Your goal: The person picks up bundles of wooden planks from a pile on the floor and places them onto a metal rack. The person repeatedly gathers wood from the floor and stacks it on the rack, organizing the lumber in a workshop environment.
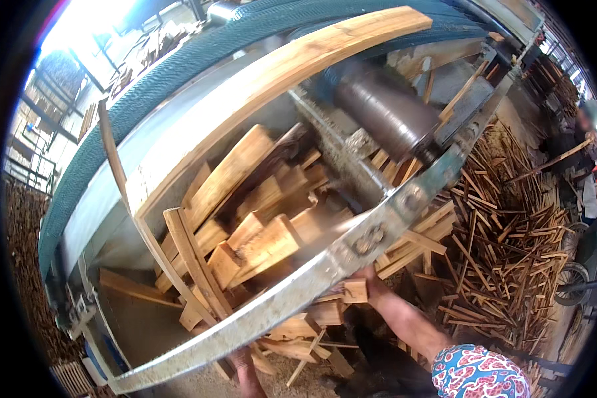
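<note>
Near edge of frame (pixel 278 306): can't tell opening/hold of L hand (pixel 243 361), R hand (pixel 368 275) (partly hidden); poss. pinch from slipping wood blocks (pixel 268 251).

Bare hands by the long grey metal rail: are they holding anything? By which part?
Can't tell. The rail partly hides the left hand; the right hand is beside a short tan wooden block, its grip unclear.

No lettering, label, number or sign can be read, whether on the wood pieces (pixel 268 249) toward seven o'clock, the ribbed belt (pixel 146 89) toward ten or the patterned sleeve (pixel 479 375) between four and five.
</note>
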`<action>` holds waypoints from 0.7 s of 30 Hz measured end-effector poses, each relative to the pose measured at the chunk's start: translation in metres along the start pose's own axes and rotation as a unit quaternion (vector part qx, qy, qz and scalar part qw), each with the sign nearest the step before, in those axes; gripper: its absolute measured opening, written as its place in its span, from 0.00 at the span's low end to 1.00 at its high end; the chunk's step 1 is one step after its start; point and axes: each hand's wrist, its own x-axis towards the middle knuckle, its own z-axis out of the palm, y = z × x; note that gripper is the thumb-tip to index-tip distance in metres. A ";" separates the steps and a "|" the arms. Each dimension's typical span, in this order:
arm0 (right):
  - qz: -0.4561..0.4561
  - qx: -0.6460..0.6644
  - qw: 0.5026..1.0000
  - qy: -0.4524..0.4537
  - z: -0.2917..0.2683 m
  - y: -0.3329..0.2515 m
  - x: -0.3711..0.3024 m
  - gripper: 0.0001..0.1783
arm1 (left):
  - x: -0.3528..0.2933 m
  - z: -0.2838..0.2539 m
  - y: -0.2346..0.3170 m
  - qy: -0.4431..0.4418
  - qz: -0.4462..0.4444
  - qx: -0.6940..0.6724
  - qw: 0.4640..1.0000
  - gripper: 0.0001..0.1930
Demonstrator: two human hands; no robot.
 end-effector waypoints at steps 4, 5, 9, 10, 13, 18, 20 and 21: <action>0.114 0.045 0.992 0.025 -0.030 0.051 -0.065 0.31 | -0.033 -0.020 -0.027 0.010 -0.020 -0.096 0.995 0.25; 0.131 0.064 0.989 0.025 -0.029 0.041 -0.079 0.31 | -0.042 -0.017 -0.053 -0.037 -0.050 -0.149 0.987 0.24; 0.116 0.048 0.992 -0.034 -0.086 0.069 -0.090 0.31 | -0.063 -0.008 -0.021 0.032 -0.087 -0.186 0.978 0.26; 0.038 -0.022 0.997 -0.056 -0.103 0.070 -0.089 0.31 | -0.072 -0.010 -0.002 -0.002 -0.175 -0.141 0.974 0.28; 0.152 0.111 0.982 -0.008 -0.090 0.077 -0.114 0.36 | -0.091 -0.003 -0.038 0.068 -0.098 -0.198 0.973 0.24; 0.211 -0.020 0.975 0.061 -0.104 0.090 -0.162 0.33 | -0.128 0.004 -0.028 0.057 -0.075 -0.130 0.987 0.23; 0.262 -0.284 0.916 0.111 -0.075 0.071 -0.193 0.28 | -0.147 -0.007 -0.044 0.010 -0.189 -0.166 0.968 0.23; 0.187 -0.374 0.903 0.099 -0.057 0.056 -0.198 0.23 | -0.152 -0.011 -0.051 0.021 -0.218 -0.205 0.954 0.23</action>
